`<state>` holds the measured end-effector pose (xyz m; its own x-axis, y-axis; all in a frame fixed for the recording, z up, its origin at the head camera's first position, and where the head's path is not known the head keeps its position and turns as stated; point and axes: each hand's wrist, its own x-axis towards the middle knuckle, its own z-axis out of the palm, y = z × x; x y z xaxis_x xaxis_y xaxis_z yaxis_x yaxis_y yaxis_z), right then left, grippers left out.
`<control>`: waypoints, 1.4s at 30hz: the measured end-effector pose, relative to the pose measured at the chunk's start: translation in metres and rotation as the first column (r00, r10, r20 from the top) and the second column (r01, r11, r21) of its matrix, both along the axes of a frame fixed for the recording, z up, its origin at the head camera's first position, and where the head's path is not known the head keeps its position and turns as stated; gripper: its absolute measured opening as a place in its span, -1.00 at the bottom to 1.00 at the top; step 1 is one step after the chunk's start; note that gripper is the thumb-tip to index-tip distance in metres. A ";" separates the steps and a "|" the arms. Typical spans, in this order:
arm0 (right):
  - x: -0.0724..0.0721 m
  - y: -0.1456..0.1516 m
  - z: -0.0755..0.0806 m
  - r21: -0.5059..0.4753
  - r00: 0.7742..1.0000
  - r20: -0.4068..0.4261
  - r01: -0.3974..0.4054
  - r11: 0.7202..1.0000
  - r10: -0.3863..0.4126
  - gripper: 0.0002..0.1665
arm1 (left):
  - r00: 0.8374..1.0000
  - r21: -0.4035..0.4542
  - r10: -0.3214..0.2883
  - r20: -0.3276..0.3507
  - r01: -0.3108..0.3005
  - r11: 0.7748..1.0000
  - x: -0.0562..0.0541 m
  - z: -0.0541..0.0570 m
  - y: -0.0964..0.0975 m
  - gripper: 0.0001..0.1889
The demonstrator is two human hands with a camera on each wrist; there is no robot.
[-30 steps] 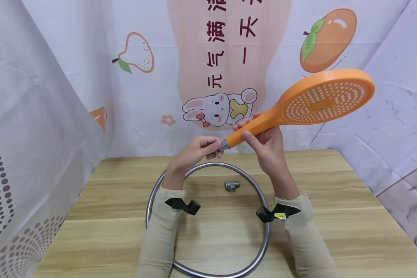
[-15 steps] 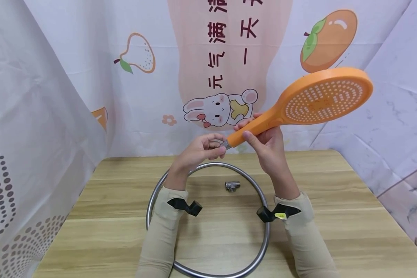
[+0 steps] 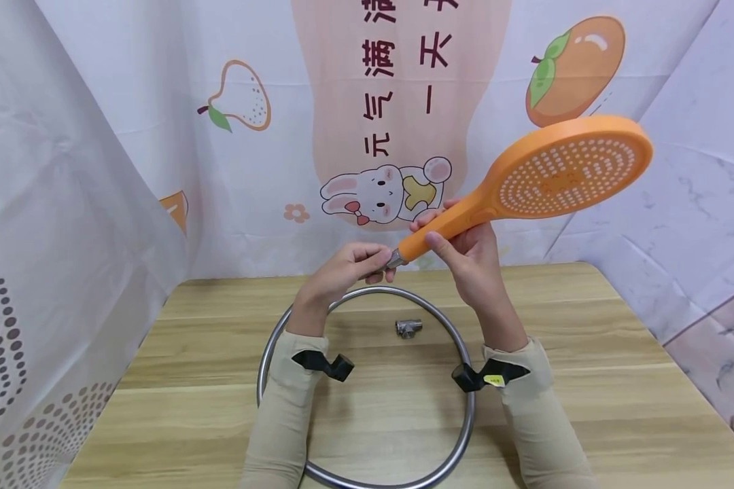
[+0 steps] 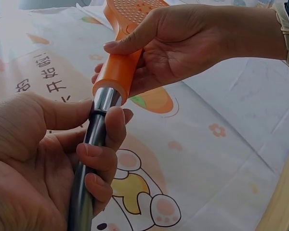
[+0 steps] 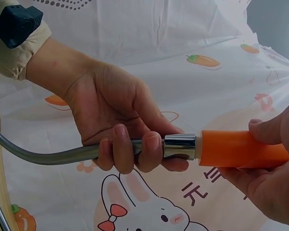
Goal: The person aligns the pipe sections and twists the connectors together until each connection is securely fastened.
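1. The orange plastic shower head with a white-dotted face [image 3: 575,170] is held aloft, its handle clasped between thumb and fingers of the right hand [image 3: 476,261], the broad face beyond them
2. At the handle's end, a shiny silver metal connector [image 5: 179,146] is shown clearest by the wrist views; the flexible grey metal hose [image 5: 62,158] is gripped by the curled fingers of the left hand [image 3: 342,270]
3. Only in the head view is a small silver T-shaped metal fitting [image 3: 408,328] shown, inside the hose's loop
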<state>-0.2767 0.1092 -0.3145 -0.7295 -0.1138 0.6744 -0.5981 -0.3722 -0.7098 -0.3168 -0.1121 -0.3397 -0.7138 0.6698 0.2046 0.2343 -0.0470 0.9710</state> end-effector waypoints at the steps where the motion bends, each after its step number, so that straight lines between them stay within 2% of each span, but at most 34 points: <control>1: 0.000 0.000 0.000 -0.002 1.000 0.004 -0.002 1.000 0.002 -0.48 | 1.000 0.005 0.001 0.007 -0.001 1.000 0.000 0.000 0.000 -0.69; 7: 0.002 -0.001 0.001 0.014 1.000 0.024 0.006 1.000 -0.006 -0.50 | 0.999 0.042 0.007 0.034 -0.009 0.999 0.002 -0.001 0.001 -0.75; 13: 0.002 -0.001 0.001 0.021 0.999 0.034 0.017 1.000 -0.018 -0.50 | 0.999 0.035 0.019 0.041 -0.020 0.999 0.002 0.000 0.001 -0.79; 18: 0.003 -0.001 0.002 0.011 0.999 0.033 0.019 1.000 -0.019 -0.49 | 0.999 0.053 -0.001 0.043 -0.001 0.999 0.000 -0.001 0.002 -0.80; 25: 0.003 -0.002 0.002 0.017 0.999 0.044 0.025 1.000 -0.026 -0.47 | 0.999 0.023 -0.008 0.032 0.007 1.000 0.001 0.000 0.000 -0.77; 30: 0.003 -0.002 0.001 0.025 0.999 0.039 0.024 0.999 -0.025 -0.49 | 1.000 0.015 0.012 0.025 -0.013 1.000 0.003 0.000 -0.001 -0.67; 33: 0.003 -0.002 0.001 0.029 0.999 0.039 0.019 0.999 -0.020 -0.48 | 0.999 0.012 0.023 0.035 -0.023 1.000 0.003 0.000 -0.001 -0.68; 42: 0.004 -0.003 0.003 0.030 0.999 0.022 0.032 0.999 -0.033 -0.49 | 0.999 0.057 0.024 0.038 -0.026 0.998 0.001 -0.001 0.000 -0.71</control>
<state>-0.2730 0.1066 -0.3117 -0.7484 -0.1097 0.6542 -0.5930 -0.3312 -0.7339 -0.3162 -0.1121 -0.3404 -0.7382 0.6394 0.2151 0.1994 -0.0978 0.9750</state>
